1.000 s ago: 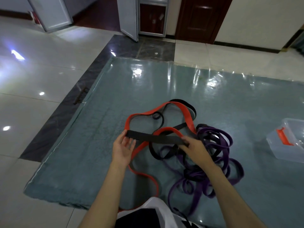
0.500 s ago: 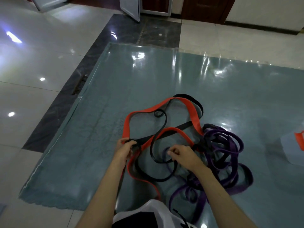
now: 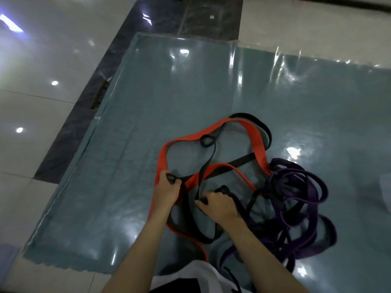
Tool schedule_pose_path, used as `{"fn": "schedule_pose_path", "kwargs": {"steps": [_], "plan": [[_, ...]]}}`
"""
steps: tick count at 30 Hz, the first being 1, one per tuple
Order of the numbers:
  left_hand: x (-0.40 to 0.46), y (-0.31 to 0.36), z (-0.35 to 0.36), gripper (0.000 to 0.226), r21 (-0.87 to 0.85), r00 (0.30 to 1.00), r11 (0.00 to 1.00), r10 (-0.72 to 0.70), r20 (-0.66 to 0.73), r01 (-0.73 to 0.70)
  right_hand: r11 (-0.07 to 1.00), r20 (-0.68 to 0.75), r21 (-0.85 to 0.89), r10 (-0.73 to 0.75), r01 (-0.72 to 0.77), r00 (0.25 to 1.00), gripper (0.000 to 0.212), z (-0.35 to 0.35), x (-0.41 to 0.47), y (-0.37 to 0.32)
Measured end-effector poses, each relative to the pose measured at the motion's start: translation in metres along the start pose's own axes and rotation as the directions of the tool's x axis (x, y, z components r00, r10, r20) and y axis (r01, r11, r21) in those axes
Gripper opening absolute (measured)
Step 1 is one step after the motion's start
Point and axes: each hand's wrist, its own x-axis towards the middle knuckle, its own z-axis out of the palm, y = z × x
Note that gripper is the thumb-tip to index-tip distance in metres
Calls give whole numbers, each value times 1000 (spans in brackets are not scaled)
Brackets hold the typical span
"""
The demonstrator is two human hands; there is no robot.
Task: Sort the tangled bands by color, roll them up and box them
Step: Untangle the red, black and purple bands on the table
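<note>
Both hands: left hand (image 3: 167, 192), right hand (image 3: 220, 205) grip black band (image 3: 208, 160) | tangled

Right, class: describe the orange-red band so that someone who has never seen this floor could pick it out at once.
Start at the blue-grey mat on the tiled floor. Near its front edge lies a tangle of bands, with the left hand at its left side. The orange-red band is the wide, flat loop around the tangle's left part, the only bright one beside a narrow black band and dark purple bands.
</note>
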Motion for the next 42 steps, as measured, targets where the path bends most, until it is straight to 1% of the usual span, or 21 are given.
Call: {"fn": "schedule_pose_path", "kwargs": {"steps": [3,5,6,8,10,13,15,16,18,20,21,22,23,25,27,28,30,34,36,39,42], "plan": [[-1,1,1,32,-17,1000,1000,10,15,-10,1000,27,14,-15,15,1000,36,-2,-1,-1],[-1,-1,3,37,-127,1000,992,16,21,-14,998,78,64,-23,18,997,34,-3,-3,1],[-2,1,3,38,-182,1000,983,8,24,-3,993,98,117,-7,-4,995,33,-3,-4,3],[-7,11,1,36,-336,998,941,-40,42,52,949,123,299,65,-99,990,31,-2,-5,8],[-12,19,-1,33,-491,993,863,-99,71,121,854,102,490,146,-177,984,28,0,-6,16],[-11,19,-7,30,-495,991,859,-113,66,131,649,24,736,261,-193,965,25,-6,-12,30],[-13,19,-14,30,-494,991,859,-110,81,135,454,-1,876,345,-165,939,26,-20,-21,36],[-17,19,-17,30,-517,990,844,-111,92,143,360,-9,922,381,-140,924,26,-28,-27,38],[-26,19,-25,35,-511,992,851,-89,85,120,221,-32,973,428,-70,903,24,-44,-39,44],[-36,16,-31,56,-405,999,913,-28,30,38,117,-50,993,440,-2,897,22,-52,-47,52],[-42,13,-33,64,-368,1000,930,-10,19,16,88,-55,996,449,17,892,23,-56,-50,56],[-45,9,-35,65,-349,1000,937,-13,15,17,80,-64,996,468,30,882,24,-58,-53,61],[-46,4,-36,60,-331,1000,943,-28,11,30,88,-81,995,491,43,868,24,-61,-55,66],[-42,-7,-36,41,-295,997,953,-77,-11,71,94,-127,991,515,92,848,21,-68,-60,76],[-41,-14,-37,16,-275,994,957,-104,-16,95,133,-192,981,509,144,839,14,-76,-68,83],[-39,-20,-36,16,-248,993,962,-118,-10,112,164,-227,972,504,166,833,11,-80,-72,87],[-39,-27,-36,26,-189,993,975,-118,9,117,214,-284,956,505,201,815,12,-90,-80,93],[-42,-39,-34,23,-120,995,988,-93,28,96,242,-323,944,535,225,781,18,-104,-87,104],[-45,-43,-31,26,-58,998,996,-60,15,61,230,-338,940,558,250,757,18,-109,-89,108],[-55,-49,-27,36,-2,1000,1000,-19,-14,19,160,-336,940,583,301,739,15,-116,-94,110],[-60,-46,-29,40,25,1000,1000,-12,-11,12,154,-352,931,609,329,711,24,-121,-99,112]]}}
